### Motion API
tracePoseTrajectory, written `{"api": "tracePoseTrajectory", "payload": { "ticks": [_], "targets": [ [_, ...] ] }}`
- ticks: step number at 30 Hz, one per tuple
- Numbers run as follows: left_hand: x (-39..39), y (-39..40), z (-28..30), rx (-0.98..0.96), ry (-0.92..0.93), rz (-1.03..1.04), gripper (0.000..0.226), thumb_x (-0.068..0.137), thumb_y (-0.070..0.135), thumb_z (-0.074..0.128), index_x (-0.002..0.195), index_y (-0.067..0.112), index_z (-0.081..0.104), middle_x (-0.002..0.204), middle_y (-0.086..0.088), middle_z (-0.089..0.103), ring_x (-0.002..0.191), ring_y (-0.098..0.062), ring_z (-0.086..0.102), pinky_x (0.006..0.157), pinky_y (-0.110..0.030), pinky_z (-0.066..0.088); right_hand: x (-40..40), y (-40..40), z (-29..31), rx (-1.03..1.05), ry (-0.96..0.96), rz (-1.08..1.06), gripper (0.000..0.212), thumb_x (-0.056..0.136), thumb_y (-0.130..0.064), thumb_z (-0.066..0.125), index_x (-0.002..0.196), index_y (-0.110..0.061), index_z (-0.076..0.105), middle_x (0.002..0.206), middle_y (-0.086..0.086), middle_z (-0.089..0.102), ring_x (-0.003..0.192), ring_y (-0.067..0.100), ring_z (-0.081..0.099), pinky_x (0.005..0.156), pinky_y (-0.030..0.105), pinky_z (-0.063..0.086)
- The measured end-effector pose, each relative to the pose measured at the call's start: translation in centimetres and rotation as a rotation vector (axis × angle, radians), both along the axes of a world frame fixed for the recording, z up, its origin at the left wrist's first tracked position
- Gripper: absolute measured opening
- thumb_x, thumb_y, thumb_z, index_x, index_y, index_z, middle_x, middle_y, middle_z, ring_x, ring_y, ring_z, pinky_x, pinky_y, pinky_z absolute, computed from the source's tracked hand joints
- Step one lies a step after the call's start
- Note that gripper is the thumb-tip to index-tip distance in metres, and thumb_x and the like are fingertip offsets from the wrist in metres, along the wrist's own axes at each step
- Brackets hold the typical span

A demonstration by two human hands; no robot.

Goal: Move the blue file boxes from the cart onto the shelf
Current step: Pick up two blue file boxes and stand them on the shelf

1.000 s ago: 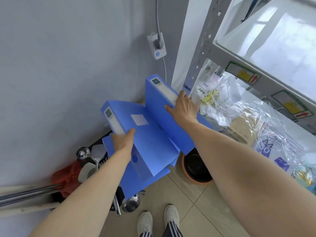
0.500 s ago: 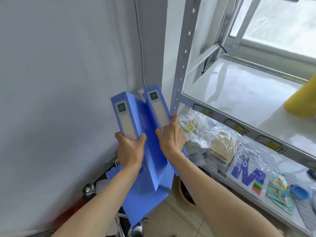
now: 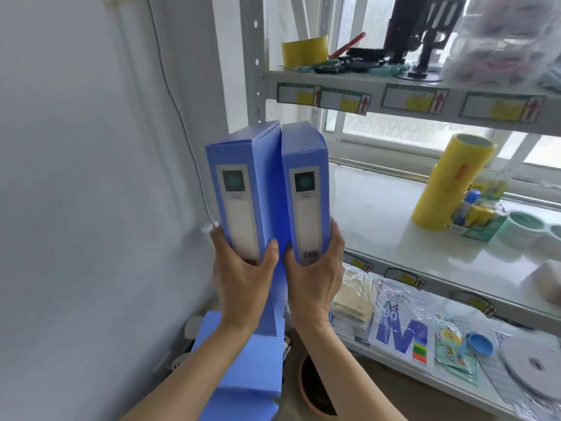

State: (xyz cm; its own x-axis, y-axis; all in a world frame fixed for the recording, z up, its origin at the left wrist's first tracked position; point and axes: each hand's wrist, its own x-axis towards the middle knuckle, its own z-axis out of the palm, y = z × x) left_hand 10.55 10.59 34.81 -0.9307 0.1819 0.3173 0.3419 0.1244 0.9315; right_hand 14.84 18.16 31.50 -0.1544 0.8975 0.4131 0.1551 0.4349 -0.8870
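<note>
The left hand (image 3: 243, 281) grips the lower end of one upright blue file box (image 3: 239, 189), thumb wrapped around its right edge and fingers hidden behind its left side. Just to its right, the right hand (image 3: 314, 278) clasps the bottom of a second blue file box (image 3: 306, 192) in the same way, thumb on the left edge, fingers curled around the right side. The two boxes stand spine-forward, side by side, touching near their tops and slightly apart lower down. To the right of the right hand lies the bare white middle board of the metal shelf (image 3: 373, 214), with a stack of yellow tape rolls (image 3: 449, 183) farther right on it. Below both wrists, more blue file boxes (image 3: 243, 372) lie flat in a pile. Beyond the left hand is a plain grey wall (image 3: 91, 177).
</note>
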Motion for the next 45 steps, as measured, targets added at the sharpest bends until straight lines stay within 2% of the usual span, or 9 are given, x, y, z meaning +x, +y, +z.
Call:
{"api": "tracePoseTrajectory", "payload": {
  "ticks": [5, 11, 16, 20, 27, 29, 32, 36, 45],
  "targets": [
    [0.1, 5.1, -1.0, 0.085, -0.008, -0.199, 0.061, 0.076, 0.015, 0.077, 0.125, 0.019, 0.041, 0.109, 0.011, 0.056, 0.098, -0.008, 0.060, 0.075, 0.005, 0.042, 0.8, 3.8, -0.4, -0.024, 0.117, -0.059, 0.077, 0.071, -0.036, 0.076, 0.137, -0.037, 0.036, 0.132, -0.014, 0.051, 0.119, 0.011, 0.052, 0.095, 0.053, 0.049],
    [-0.4, 8.6, -4.5, 0.135, -0.151, -0.255, 0.070, 0.074, 0.013, 0.080, 0.129, 0.021, 0.037, 0.123, 0.002, 0.055, 0.107, -0.013, 0.057, 0.085, -0.006, 0.049, -1.3, 8.5, -1.3, -0.063, 0.131, -0.041, 0.077, 0.076, -0.025, 0.079, 0.140, -0.036, 0.038, 0.134, -0.009, 0.053, 0.119, 0.014, 0.052, 0.095, 0.052, 0.051],
    [-0.1, 10.4, -6.4, 0.119, -0.159, -0.217, 0.081, 0.074, 0.016, 0.081, 0.139, 0.005, 0.034, 0.126, -0.004, 0.054, 0.102, 0.019, 0.052, 0.079, 0.007, 0.038, -2.8, 10.6, -2.1, -0.098, 0.179, -0.029, 0.075, 0.076, -0.035, 0.077, 0.136, -0.052, 0.035, 0.133, -0.012, 0.054, 0.120, 0.016, 0.055, 0.092, 0.051, 0.054],
    [0.4, 11.1, -7.6, 0.148, -0.187, -0.212, 0.080, 0.076, 0.020, 0.079, 0.141, 0.014, 0.033, 0.131, -0.001, 0.054, 0.116, -0.014, 0.056, 0.089, -0.005, 0.047, -2.7, 11.5, -3.9, -0.113, 0.193, -0.003, 0.074, 0.078, -0.028, 0.079, 0.137, -0.044, 0.039, 0.130, -0.012, 0.054, 0.119, 0.015, 0.054, 0.091, 0.050, 0.054],
    [-4.1, 15.5, -5.2, 0.149, -0.165, -0.255, 0.062, 0.078, 0.008, 0.076, 0.125, 0.020, 0.038, 0.106, 0.014, 0.057, 0.086, 0.019, 0.062, 0.067, -0.001, 0.049, -4.1, 14.4, -4.8, -0.124, 0.202, 0.025, 0.075, 0.077, -0.030, 0.079, 0.139, -0.039, 0.040, 0.133, -0.014, 0.052, 0.124, 0.013, 0.052, 0.096, 0.049, 0.053],
    [-5.8, 17.2, -4.6, 0.153, -0.192, -0.286, 0.063, 0.078, 0.011, 0.076, 0.128, 0.018, 0.038, 0.111, 0.010, 0.059, 0.093, 0.003, 0.067, 0.071, -0.021, 0.060, -5.0, 15.7, -4.6, -0.148, 0.216, 0.035, 0.075, 0.076, -0.028, 0.080, 0.140, -0.038, 0.041, 0.133, -0.013, 0.051, 0.123, 0.010, 0.051, 0.096, 0.046, 0.053],
    [-8.1, 19.8, -4.3, 0.088, -0.186, -0.316, 0.072, 0.079, 0.014, 0.076, 0.137, 0.017, 0.034, 0.107, 0.027, 0.051, 0.093, 0.011, 0.056, 0.085, -0.038, 0.059, -6.7, 17.9, -4.3, -0.150, 0.223, 0.007, 0.076, 0.077, -0.027, 0.081, 0.141, -0.032, 0.041, 0.133, -0.007, 0.050, 0.120, 0.008, 0.051, 0.096, 0.045, 0.054],
    [-10.7, 23.4, -4.1, 0.009, -0.108, -0.343, 0.072, 0.074, 0.022, 0.080, 0.133, 0.012, 0.040, 0.125, -0.001, 0.059, 0.110, -0.019, 0.061, 0.091, -0.037, 0.056, -9.1, 21.0, -4.0, -0.144, 0.216, -0.036, 0.079, 0.077, -0.035, 0.079, 0.143, -0.034, 0.037, 0.132, -0.013, 0.050, 0.120, 0.009, 0.051, 0.096, 0.045, 0.053],
    [-15.0, 27.7, -4.3, -0.090, -0.095, -0.438, 0.077, 0.073, 0.025, 0.080, 0.136, 0.013, 0.036, 0.131, -0.007, 0.056, 0.114, -0.026, 0.059, 0.091, -0.041, 0.056, -12.0, 25.5, -4.7, -0.169, 0.115, -0.028, 0.086, 0.078, -0.039, 0.078, 0.148, -0.029, 0.028, 0.148, -0.004, 0.043, 0.132, 0.020, 0.048, 0.102, 0.048, 0.049]
  ]
}}
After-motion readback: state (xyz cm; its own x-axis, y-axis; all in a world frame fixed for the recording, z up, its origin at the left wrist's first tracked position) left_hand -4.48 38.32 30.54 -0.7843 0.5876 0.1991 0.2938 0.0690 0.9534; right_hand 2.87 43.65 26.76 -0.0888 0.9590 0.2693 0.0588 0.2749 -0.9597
